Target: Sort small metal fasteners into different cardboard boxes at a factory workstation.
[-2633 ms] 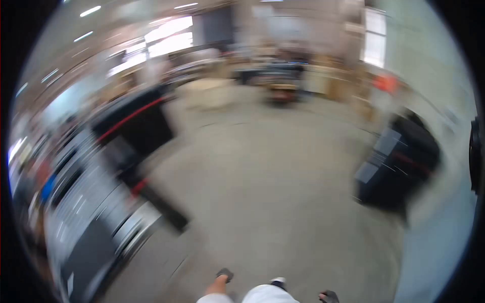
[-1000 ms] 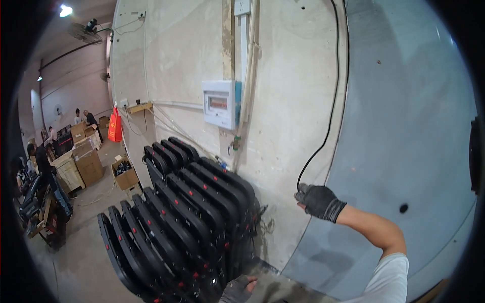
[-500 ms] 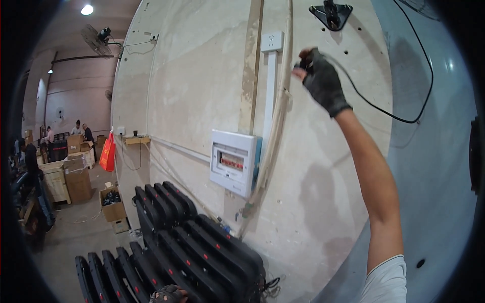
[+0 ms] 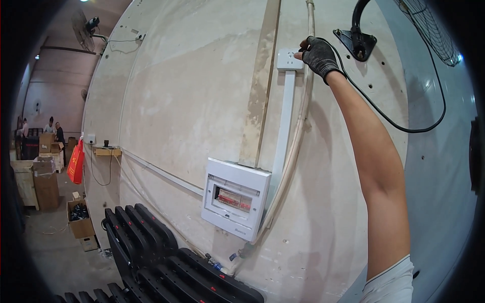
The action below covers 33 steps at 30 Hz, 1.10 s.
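My right hand (image 4: pixel 319 56), in a dark grey glove with bare fingertips, reaches up to a white wall socket (image 4: pixel 286 61). Its fingers are closed at the socket's right edge, on the plug of a black power cord (image 4: pixel 376 109); the plug itself is mostly hidden by the hand. Whether the prongs are in the holes cannot be made out. From the hand the cord runs down to the right, loops, and climbs to a wire-caged wall fan (image 4: pixel 427 28). My left hand is out of view.
Below the socket, white trunking (image 4: pixel 284 121) and a pipe (image 4: pixel 298 134) run down past a white breaker box (image 4: pixel 235 198). Black moulded cases (image 4: pixel 197 272) stand against the wall. A black fan bracket (image 4: pixel 355 44) is right of my hand. Far left are people, cartons (image 4: pixel 46 184) and a red bag (image 4: pixel 76 161).
My right hand has moved from beside the pipe to the socket, carrying the plug. The view has tilted up and shifted right. My left hand, partly seen at the bottom before, has left the picture.
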Tool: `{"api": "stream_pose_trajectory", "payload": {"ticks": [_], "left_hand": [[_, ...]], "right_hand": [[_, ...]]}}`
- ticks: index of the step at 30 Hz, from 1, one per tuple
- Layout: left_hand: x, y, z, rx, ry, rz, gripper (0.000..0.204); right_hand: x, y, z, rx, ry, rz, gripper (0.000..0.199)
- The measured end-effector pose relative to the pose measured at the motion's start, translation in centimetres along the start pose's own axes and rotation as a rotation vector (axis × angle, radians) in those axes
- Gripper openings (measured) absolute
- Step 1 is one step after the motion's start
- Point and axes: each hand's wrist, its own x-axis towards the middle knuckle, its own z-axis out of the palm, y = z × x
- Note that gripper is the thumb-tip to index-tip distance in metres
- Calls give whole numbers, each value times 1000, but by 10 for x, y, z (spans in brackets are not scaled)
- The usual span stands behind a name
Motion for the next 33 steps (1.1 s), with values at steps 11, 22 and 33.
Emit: {"api": "stream_pose_trajectory", "payload": {"ticks": [11,22,33], "left_hand": [[4,7,-6,-70,63,-150,24],[-37,-27,44,-813,34,-555,29],[-41,-29,35,-314,-88,-372,21]], "right_hand": [[44,6,41,-93,-106,1,33],[56,2,47,-351,-196,-217,30],[58,11,63,-566,1,-366,23]]}}
